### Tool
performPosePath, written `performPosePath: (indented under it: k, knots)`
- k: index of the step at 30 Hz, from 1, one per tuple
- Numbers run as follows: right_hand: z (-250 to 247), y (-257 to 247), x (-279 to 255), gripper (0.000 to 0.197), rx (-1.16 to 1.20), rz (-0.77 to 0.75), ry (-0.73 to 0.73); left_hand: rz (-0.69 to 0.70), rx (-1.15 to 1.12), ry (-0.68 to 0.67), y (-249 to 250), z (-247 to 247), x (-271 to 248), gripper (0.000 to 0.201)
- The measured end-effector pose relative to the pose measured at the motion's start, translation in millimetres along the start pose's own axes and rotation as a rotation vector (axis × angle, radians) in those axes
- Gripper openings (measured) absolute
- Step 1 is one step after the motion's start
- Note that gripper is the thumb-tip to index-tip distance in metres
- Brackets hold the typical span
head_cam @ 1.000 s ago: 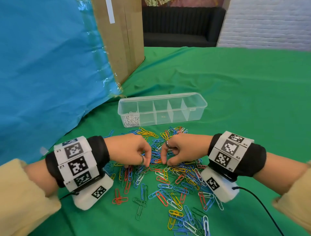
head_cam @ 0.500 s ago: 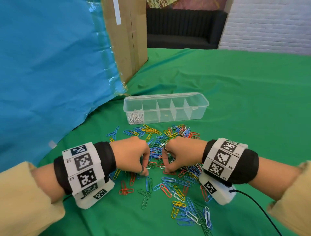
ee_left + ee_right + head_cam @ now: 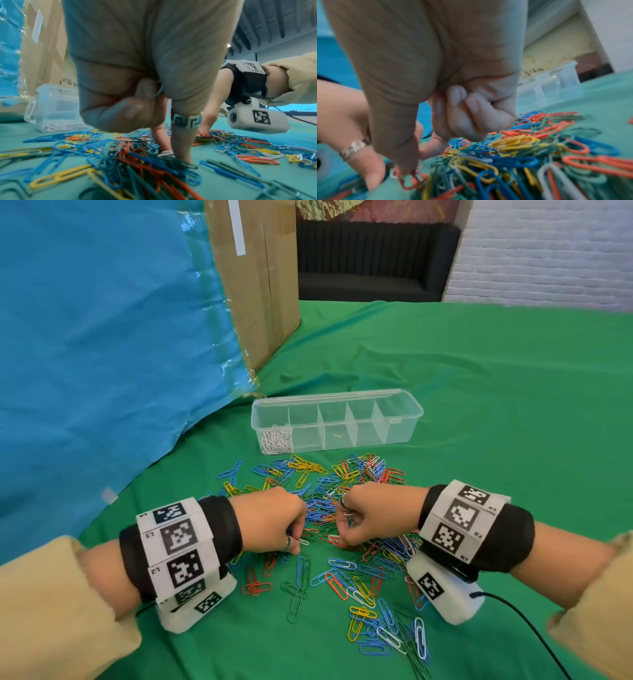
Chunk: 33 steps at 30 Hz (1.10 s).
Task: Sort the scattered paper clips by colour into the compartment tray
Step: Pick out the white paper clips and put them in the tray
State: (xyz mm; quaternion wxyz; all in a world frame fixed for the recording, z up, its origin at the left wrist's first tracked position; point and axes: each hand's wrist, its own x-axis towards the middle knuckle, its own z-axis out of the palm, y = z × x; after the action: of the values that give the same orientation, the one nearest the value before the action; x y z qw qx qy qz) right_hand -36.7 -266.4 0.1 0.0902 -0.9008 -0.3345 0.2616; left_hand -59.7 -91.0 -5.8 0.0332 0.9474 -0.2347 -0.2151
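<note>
Bare green cloth (image 3: pixel 496 392) lies open to the right of the clear tray (image 3: pixel 337 402) and behind it, with nothing standing there. On the left a blue sheet (image 3: pixel 102 337) slopes down to the cloth, and a cardboard box (image 3: pixel 260 285) stands just behind the tray's left end, closing that side. Between the tray and the two hands the cloth is thick with loose paper clips (image 3: pixel 329 484). The left hand (image 3: pixel 270 522) and right hand (image 3: pixel 373 517) sit close together in the pile, a narrow gap between them. A black cable (image 3: pixel 524 628) trails across the cloth at the near right
</note>
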Motion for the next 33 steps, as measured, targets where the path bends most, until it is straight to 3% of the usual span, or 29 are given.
performPosePath:
  k: [3,6,8,9,11,13,14,17,21,25,28,33]
  knots:
    - [-2.9,8.7,-4.4,0.016,0.249,0.013,-0.008,0.011,0.015,-0.044,0.5,2.1,-0.2,0.013]
    - [-3.5,17.1,-12.2,0.026,0.759,0.091,-0.036,0.010,0.012,-0.079,3.8,0.0,-2.8,0.013]
    - [-3.1,21.2,-18.3,0.021,1.092,0.078,-0.110,-0.039,-0.043,-0.106,5.4,-4.1,-4.3,0.011]
    - [-3.3,23.2,-21.2,0.016,1.234,0.047,-0.146,-0.068,-0.163,-0.121,5.8,-6.9,-4.6,0.013]
    - [-2.8,27.9,-26.9,0.011,1.473,-0.056,-0.195,-0.092,-0.721,-0.173,5.3,-14.2,-6.4,0.016]
    - [-0.9,31.6,-34.0,0.009,1.632,-0.155,-0.224,-0.023,-1.302,-0.283,0.7,-24.4,-7.7,0.008]
    - [0.3,32.3,-36.7,0.009,1.684,-0.191,-0.226,0.048,-1.487,-0.346,-2.4,-28.8,-8.7,0.008]
    - [4.9,33.0,-40.8,0.021,1.741,-0.239,-0.176,0.257,-1.744,-0.442,-6.2,-35.4,-7.2,0.010]
    - [10.9,31.3,-35.7,0.029,1.754,-0.241,-0.126,0.198,-1.883,-0.369,2.8,-28.0,-0.8,0.022]
    - [11.3,32.3,-28.3,0.022,1.793,-0.219,-0.103,0.035,-1.959,-0.264,3.2,-24.2,7.0,0.031]
    - [11.5,32.9,-23.0,0.020,1.761,-0.112,-0.043,-0.050,-1.849,-0.219,3.4,-20.9,12.6,0.036]
    - [15.2,33.0,-20.8,0.029,1.442,0.134,-0.008,-0.038,-1.098,-0.033,19.6,-12.4,16.4,0.039]
